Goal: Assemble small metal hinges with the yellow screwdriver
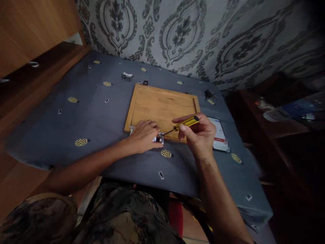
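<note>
My right hand [200, 135] grips a screwdriver [186, 123] with a yellow and black handle, its shaft slanting down to the left. The tip meets a metal cabinet hinge [160, 138] at the near edge of a framed wooden panel [162, 105]. My left hand [143, 135] is closed over that edge, with its fingers bent and holding the hinge against the wood. Part of the hinge is hidden under the fingers. Just left of this hand, another small metal piece [131, 129] shows at the panel's corner.
A loose metal hinge [127, 76] lies on the blue tablecloth [93, 118] behind the panel to the left. A small black object [145, 82] touches the far edge. To the right are a phone [218, 132] with a lit screen and a dark object [210, 94]. A patterned wall stands behind.
</note>
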Motion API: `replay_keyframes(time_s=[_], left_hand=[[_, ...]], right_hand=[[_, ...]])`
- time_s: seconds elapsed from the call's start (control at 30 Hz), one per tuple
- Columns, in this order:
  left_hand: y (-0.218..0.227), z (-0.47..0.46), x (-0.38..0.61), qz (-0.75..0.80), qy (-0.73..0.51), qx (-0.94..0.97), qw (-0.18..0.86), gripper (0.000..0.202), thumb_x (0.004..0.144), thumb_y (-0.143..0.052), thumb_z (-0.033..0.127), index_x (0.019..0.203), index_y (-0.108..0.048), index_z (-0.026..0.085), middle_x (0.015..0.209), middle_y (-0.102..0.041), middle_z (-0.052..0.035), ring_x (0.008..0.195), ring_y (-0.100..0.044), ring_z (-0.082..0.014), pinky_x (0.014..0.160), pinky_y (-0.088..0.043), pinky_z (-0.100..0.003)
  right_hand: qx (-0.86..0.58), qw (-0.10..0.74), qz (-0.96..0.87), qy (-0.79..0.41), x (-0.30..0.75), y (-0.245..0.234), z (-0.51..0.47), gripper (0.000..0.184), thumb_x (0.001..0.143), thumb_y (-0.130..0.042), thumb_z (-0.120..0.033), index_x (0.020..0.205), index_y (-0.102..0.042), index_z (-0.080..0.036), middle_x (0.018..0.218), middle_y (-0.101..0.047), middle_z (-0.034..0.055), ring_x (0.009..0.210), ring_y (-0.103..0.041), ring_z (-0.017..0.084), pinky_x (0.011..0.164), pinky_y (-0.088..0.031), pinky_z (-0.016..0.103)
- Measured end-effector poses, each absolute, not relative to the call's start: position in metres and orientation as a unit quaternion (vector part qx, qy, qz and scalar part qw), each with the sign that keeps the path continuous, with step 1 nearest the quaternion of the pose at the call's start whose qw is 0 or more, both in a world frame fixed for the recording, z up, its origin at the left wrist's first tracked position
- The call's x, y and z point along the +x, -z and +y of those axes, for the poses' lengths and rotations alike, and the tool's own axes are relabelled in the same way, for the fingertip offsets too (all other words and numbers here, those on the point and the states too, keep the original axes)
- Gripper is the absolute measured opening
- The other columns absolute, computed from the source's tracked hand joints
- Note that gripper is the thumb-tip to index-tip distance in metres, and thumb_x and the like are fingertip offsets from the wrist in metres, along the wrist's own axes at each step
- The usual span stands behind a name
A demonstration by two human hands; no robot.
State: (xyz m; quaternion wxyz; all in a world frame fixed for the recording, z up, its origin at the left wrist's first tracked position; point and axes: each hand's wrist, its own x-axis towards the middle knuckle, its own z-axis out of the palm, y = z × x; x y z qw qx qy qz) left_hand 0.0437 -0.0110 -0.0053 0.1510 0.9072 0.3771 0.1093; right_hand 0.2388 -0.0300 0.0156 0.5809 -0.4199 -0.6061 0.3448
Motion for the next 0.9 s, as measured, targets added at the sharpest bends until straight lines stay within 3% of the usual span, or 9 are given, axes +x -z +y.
replay_keyframes(time_s=[0.1, 0.2, 0.27, 0.47, 0.67, 0.9], left_hand=[[0.008, -0.010, 0.043, 0.373, -0.120, 0.909, 0.144, 0.030, 0.093, -0.071, 0.044, 0.098, -0.070, 0.014, 0.110, -0.068, -0.0125, 0.110, -0.060, -0.0307, 0.092, -0.047, -0.044], [0.008, -0.010, 0.043, 0.371, -0.122, 0.909, 0.147, 0.029, 0.093, -0.070, 0.043, 0.098, -0.070, 0.015, 0.110, -0.068, -0.0124, 0.110, -0.060, -0.0306, 0.092, -0.048, -0.045], [0.008, -0.010, 0.044, 0.372, -0.122, 0.908, 0.147, 0.029, 0.092, -0.071, 0.044, 0.098, -0.070, 0.015, 0.110, -0.068, -0.0119, 0.109, -0.060, -0.0302, 0.092, -0.048, -0.044], [0.004, -0.011, 0.044, 0.378, -0.111, 0.908, 0.143, 0.033, 0.089, -0.075, 0.045, 0.099, -0.070, 0.014, 0.107, -0.067, -0.0109, 0.106, -0.061, -0.0291, 0.091, -0.046, -0.041], [0.005, -0.011, 0.043, 0.378, -0.109, 0.908, 0.143, 0.033, 0.090, -0.075, 0.045, 0.100, -0.070, 0.014, 0.107, -0.067, -0.0101, 0.106, -0.061, -0.0282, 0.091, -0.046, -0.040], [0.007, -0.011, 0.043, 0.375, -0.116, 0.908, 0.142, 0.033, 0.090, -0.075, 0.045, 0.099, -0.069, 0.014, 0.108, -0.067, -0.0105, 0.106, -0.061, -0.0281, 0.092, -0.045, -0.040]], right_hand=[[-0.422, 0.576, -0.604, -0.355, 0.240, -0.015, -0.029, 0.040, 0.075, -0.088, -0.050, 0.081, -0.059, -0.023, 0.079, -0.079, -0.0007, 0.040, -0.056, 0.008, 0.037, -0.049, 0.022], [-0.412, 0.557, -0.615, -0.377, 0.244, -0.014, -0.029, 0.037, 0.082, -0.081, -0.051, 0.103, -0.069, -0.023, 0.090, -0.080, 0.0018, 0.044, -0.060, 0.009, 0.042, -0.054, 0.026], [-0.414, 0.546, -0.623, -0.378, 0.246, -0.013, -0.030, 0.035, 0.086, -0.078, -0.050, 0.108, -0.072, -0.023, 0.096, -0.080, 0.0031, 0.045, -0.061, 0.009, 0.046, -0.056, 0.027], [-0.402, 0.585, -0.620, -0.334, 0.238, -0.011, -0.031, 0.030, 0.081, -0.085, -0.044, 0.080, -0.064, -0.022, 0.083, -0.077, -0.0004, 0.040, -0.057, 0.007, 0.037, -0.048, 0.023], [-0.401, 0.669, -0.562, -0.276, 0.233, -0.012, -0.033, 0.029, 0.084, -0.082, -0.043, 0.082, -0.061, -0.024, 0.081, -0.076, -0.0020, 0.037, -0.052, 0.006, 0.033, -0.040, 0.023], [-0.417, 0.652, -0.569, -0.279, 0.235, -0.011, -0.030, 0.029, 0.084, -0.083, -0.042, 0.081, -0.062, -0.022, 0.079, -0.076, -0.0010, 0.037, -0.053, 0.006, 0.034, -0.041, 0.023]])
